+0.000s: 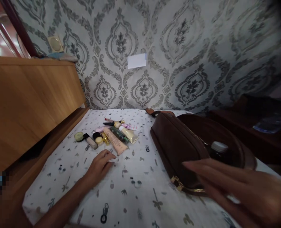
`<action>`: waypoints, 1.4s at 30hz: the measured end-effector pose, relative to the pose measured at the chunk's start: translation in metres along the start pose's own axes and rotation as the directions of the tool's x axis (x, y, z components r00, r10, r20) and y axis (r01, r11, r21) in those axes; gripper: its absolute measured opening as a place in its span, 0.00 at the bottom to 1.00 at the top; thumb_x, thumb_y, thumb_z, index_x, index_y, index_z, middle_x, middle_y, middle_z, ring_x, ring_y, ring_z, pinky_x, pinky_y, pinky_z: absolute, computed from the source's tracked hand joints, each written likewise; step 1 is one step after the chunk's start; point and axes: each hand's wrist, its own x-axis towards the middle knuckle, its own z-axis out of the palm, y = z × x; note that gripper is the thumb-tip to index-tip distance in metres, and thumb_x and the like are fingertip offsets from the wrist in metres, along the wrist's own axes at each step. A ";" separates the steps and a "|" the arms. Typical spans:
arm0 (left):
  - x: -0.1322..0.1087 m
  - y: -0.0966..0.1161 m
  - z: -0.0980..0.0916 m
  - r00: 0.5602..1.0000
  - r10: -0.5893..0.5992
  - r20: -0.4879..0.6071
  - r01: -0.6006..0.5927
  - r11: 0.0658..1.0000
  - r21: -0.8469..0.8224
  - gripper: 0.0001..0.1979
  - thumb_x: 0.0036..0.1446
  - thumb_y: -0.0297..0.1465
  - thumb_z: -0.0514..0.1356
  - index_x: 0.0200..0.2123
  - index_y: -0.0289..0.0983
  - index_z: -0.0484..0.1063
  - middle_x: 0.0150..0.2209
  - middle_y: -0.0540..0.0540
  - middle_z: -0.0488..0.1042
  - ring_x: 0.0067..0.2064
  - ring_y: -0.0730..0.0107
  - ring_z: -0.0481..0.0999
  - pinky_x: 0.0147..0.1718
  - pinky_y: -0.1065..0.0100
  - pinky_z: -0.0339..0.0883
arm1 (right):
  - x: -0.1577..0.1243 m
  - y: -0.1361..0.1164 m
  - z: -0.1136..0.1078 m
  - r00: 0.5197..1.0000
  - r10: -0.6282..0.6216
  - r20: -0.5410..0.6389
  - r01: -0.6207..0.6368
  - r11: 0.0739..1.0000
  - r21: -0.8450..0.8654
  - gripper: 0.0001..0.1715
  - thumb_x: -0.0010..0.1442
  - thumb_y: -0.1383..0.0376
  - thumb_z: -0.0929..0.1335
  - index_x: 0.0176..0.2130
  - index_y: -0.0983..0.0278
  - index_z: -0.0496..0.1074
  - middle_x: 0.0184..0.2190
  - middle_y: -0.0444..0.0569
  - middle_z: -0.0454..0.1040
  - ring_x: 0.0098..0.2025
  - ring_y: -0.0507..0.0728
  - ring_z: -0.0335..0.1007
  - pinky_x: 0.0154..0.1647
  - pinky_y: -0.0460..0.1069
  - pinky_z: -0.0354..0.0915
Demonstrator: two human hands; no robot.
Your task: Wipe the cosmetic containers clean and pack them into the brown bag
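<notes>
My left hand [101, 164] rests on the patterned white cloth [140, 164] with its fingers loosely apart and nothing in it. Just beyond its fingertips lies a peach squeeze tube [115, 141], among a dark green tube [119, 134], a pale cream tube [128, 134] and several small cosmetics. My right hand [245, 186], blurred, is stretched out in front of the brown bag [175, 139]. Its fingers are extended; a small white patch shows below them, which I cannot make out. Inside the open bag stands a bottle with a white cap [219, 147].
A wooden cabinet [33, 104] borders the cloth on the left. Behind is a wall with grey damask wallpaper [121, 44] and a white paper [137, 60] on it. Clear plastic [268, 125] lies on a dark surface at the right.
</notes>
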 end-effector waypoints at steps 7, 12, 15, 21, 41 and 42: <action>0.005 0.003 -0.007 0.998 0.001 0.060 0.001 0.999 -0.038 0.14 0.60 0.23 0.52 0.44 0.40 0.73 0.42 0.45 0.72 0.44 0.63 0.73 0.45 0.65 0.67 | 0.068 -0.066 0.069 0.996 -0.076 0.036 0.054 0.911 0.408 0.17 0.65 0.70 0.61 0.47 0.62 0.75 0.42 0.52 0.79 0.40 0.57 0.78 0.42 0.50 0.73; 0.030 -0.003 -0.015 1.000 0.022 0.015 -0.021 0.996 -0.086 0.12 0.60 0.24 0.54 0.43 0.39 0.75 0.41 0.46 0.74 0.45 0.62 0.74 0.45 0.65 0.67 | 0.118 -0.063 0.142 0.967 0.246 0.068 -0.251 0.871 0.421 0.21 0.62 0.72 0.62 0.53 0.68 0.72 0.52 0.58 0.75 0.54 0.62 0.71 0.57 0.55 0.66; 0.050 -0.016 -0.012 0.994 0.005 -0.113 -0.018 0.994 -0.112 0.11 0.60 0.25 0.55 0.42 0.38 0.75 0.42 0.45 0.75 0.45 0.61 0.74 0.47 0.63 0.67 | 0.143 -0.059 0.175 0.919 0.393 0.042 -0.378 0.844 0.382 0.25 0.59 0.75 0.62 0.55 0.69 0.70 0.56 0.60 0.71 0.58 0.64 0.66 0.59 0.55 0.63; 0.058 -0.037 0.011 0.984 0.001 -0.177 -0.021 0.993 -0.112 0.12 0.60 0.24 0.54 0.43 0.38 0.74 0.42 0.43 0.74 0.46 0.60 0.73 0.48 0.61 0.67 | 0.164 -0.050 0.212 0.898 0.440 0.014 -0.414 0.833 0.367 0.29 0.56 0.77 0.62 0.56 0.69 0.68 0.51 0.61 0.73 0.53 0.65 0.67 0.55 0.56 0.63; 0.050 -0.045 0.014 0.986 0.071 -0.151 -0.088 0.990 -0.107 0.12 0.61 0.24 0.54 0.43 0.39 0.74 0.41 0.44 0.73 0.45 0.62 0.73 0.45 0.63 0.69 | 0.165 -0.035 0.215 0.891 0.436 -0.125 -0.333 0.816 0.473 0.21 0.60 0.63 0.61 0.49 0.66 0.74 0.42 0.56 0.75 0.44 0.62 0.72 0.47 0.56 0.67; 0.050 -0.045 0.014 0.986 0.073 -0.148 -0.088 0.991 -0.103 0.12 0.61 0.24 0.54 0.43 0.39 0.74 0.41 0.44 0.73 0.45 0.62 0.73 0.45 0.63 0.69 | 0.172 -0.037 0.212 0.894 0.426 -0.141 -0.321 0.827 0.462 0.21 0.61 0.63 0.60 0.48 0.67 0.74 0.43 0.57 0.75 0.46 0.64 0.71 0.48 0.57 0.66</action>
